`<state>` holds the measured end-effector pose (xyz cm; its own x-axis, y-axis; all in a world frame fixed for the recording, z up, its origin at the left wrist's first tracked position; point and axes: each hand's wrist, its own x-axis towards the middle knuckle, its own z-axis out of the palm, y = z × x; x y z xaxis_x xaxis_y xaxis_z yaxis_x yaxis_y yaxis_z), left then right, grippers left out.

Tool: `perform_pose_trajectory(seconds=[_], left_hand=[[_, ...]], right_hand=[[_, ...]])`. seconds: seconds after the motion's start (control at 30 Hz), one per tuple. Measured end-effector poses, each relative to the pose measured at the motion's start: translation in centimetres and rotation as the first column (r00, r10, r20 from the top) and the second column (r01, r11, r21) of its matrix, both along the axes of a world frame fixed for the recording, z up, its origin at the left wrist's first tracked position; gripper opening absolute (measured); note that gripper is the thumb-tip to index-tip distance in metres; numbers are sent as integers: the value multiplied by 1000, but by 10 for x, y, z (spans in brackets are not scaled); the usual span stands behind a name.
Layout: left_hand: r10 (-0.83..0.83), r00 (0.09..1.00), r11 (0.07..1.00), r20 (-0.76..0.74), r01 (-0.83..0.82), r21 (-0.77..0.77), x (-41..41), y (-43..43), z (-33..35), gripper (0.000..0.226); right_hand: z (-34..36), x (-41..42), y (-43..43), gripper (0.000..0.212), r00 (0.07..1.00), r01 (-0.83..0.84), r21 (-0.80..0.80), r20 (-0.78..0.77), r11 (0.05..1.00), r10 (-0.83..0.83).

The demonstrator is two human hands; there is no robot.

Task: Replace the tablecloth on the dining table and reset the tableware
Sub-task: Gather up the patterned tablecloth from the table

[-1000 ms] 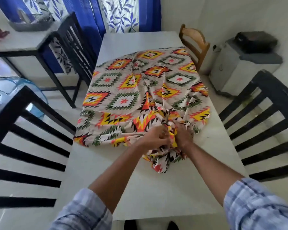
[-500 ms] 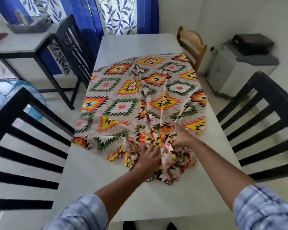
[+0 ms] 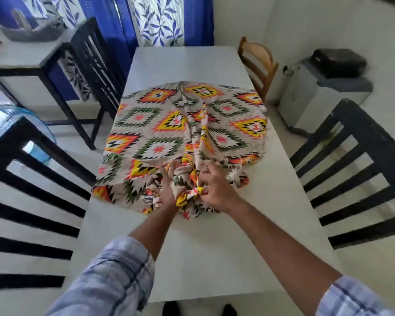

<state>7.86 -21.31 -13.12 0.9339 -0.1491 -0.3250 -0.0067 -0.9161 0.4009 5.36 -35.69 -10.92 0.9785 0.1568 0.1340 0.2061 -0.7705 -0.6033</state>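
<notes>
Tablecloth (image 3: 160, 133) bunched nearside, table (image 3: 214, 247) ends showing

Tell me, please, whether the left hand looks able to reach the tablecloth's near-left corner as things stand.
Probably yes. The left hand is among the bunched tablecloth near that corner, with only flat cloth and bare table between.

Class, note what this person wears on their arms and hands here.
The left sleeve and right sleeve are light blue-and-white checked shirt cloth, pushed up near the elbows, leaving the forearms bare. No glove or watch shows on the left hand or right hand.
</notes>
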Motion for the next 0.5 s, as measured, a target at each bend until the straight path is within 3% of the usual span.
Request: perform_pose_trajectory(seconds=[0.03, 0.1, 0.13, 0.2, 0.27, 0.37, 0.43, 0.47, 0.5], left_hand=[[49, 998, 997, -28, -51, -53, 10, 0, 7, 62], [189, 981, 964, 49, -176, -198, 27, 13, -9, 95], [145, 988, 975, 46, -135, -177, 34, 17, -11, 110], [42, 998, 996, -48, -45, -79, 43, 21, -14, 112], [-55, 993, 996, -100, 48, -73, 43, 19, -16, 89], [-269, 963, 963, 9, 269, 5, 21, 0, 2, 55], [-420, 908, 908, 15, 420, 2, -1, -19, 12, 63], [-442, 896, 896, -41, 439, -75, -11, -27, 17, 72], [-434, 890, 886, -141, 393, -245, -16, -24, 19, 79]], right_hand=[[-1, -7, 3, 36, 997, -37, 18, -73, 999, 38], [-7, -18, 5, 83, 958, -51, 38, -280, 998, 60], [-13, -20, 2, 102, 929, -27, 29, -369, 999, 36], [-28, -20, -5, 116, 860, 23, -55, -508, 998, -48], [-50, -16, -10, 105, 840, 54, -207, -519, 977, -156], [-66, -6, -13, 55, 836, 173, -388, -427, 905, -343], [-64, 1, -27, 63, 840, 177, -499, -372, 848, -395], [-61, 3, -41, 71, 851, 143, -567, -348, 811, -393], [-59, 5, -52, 76, 848, 114, -611, -350, 783, -397]])
